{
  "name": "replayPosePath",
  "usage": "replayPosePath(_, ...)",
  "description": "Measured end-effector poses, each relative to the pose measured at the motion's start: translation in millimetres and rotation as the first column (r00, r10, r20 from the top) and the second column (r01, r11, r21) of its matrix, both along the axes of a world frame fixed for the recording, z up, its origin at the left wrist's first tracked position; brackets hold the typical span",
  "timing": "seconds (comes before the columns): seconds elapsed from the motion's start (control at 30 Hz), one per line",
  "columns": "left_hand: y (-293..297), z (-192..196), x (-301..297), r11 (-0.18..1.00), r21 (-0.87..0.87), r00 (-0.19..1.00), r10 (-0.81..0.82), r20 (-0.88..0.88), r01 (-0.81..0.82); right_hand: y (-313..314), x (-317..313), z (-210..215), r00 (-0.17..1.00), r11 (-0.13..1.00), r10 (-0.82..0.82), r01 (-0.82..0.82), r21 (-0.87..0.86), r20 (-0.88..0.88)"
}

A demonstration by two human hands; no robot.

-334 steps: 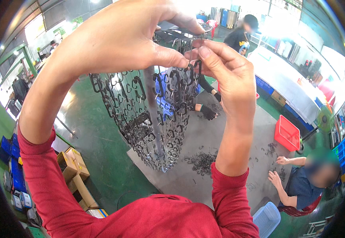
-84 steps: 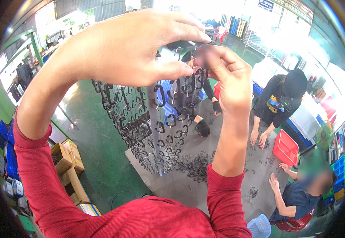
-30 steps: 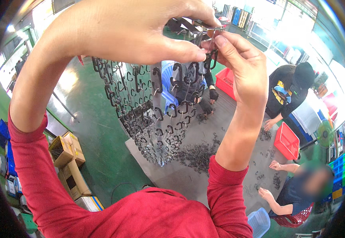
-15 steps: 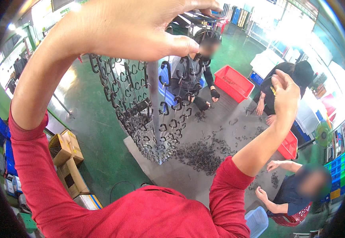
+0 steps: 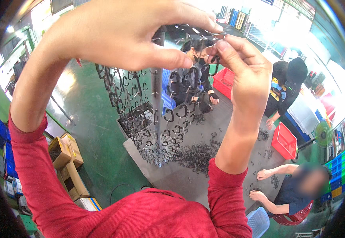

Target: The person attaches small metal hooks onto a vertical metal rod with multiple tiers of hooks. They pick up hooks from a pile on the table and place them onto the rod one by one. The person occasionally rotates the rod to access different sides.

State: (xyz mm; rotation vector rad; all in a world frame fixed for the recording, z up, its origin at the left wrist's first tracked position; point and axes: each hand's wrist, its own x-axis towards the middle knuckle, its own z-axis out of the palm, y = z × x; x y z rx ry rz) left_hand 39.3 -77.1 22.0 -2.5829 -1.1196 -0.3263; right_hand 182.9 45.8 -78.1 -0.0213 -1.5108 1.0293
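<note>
My right hand (image 5: 245, 65) is raised, its thumb and fingers pinched on a small black C-shaped piece (image 5: 215, 65) at the right side of a hanging rack. Above the rack's top, my left hand (image 5: 129, 35) reaches across with thumb and fingers spread wide apart. Its fingertips come close to the right fingertips; whether they touch the rack's top bars is hard to see. Many black C-shaped pieces (image 5: 169, 116) hang in rows on thin wires around the grey upright pole (image 5: 156, 95). A heap of loose black pieces (image 5: 194, 156) lies on the table below.
The grey table (image 5: 168, 176) carries scattered pieces. Beyond it sit two red bins, one of them (image 5: 284, 141) at the right. Three people work around the table: one behind the rack (image 5: 184, 85), two on the right. Cardboard boxes (image 5: 71, 148) stand on the left floor.
My right hand has moved left and up to the rack's top, bringing its fingertips beside my left hand's. My left hand has shifted slightly down. The person at the far right has straightened.
</note>
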Motion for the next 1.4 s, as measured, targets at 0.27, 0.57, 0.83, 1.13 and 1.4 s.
replayPosePath(0.27,16.3,-5.0,0.8,0.996,0.089,0.998,0.023,-0.065,-0.018,14.4,46.7,-8.1,0.958,0.953,-0.284,0.279,-0.118,-0.027)
replayPosePath(0.57,3.9,11.2,27.1,0.97,-0.142,0.98,0.189,-0.07,-0.197,75.9,147.1,-33.6,-0.122,0.145,-0.887,0.842,0.52,0.445)
replayPosePath(0.83,13.7,5.6,15.2,0.995,-0.095,0.999,0.042,-0.002,-0.042,23.7,26.5,-17.6,0.989,1.0,-0.004,0.004,0.001,0.149)
replayPosePath(1.13,17.6,1.0,1.1,0.997,0.051,0.997,-0.056,-0.061,0.059,20.9,1.8,-16.4,0.993,0.994,0.112,-0.113,-0.012,-0.022)
replayPosePath(1.4,8.6,8.5,11.5,0.919,-0.031,0.9,0.377,-0.219,-0.393,44.0,70.5,-18.8,0.935,0.923,-0.342,0.353,-0.153,0.094)
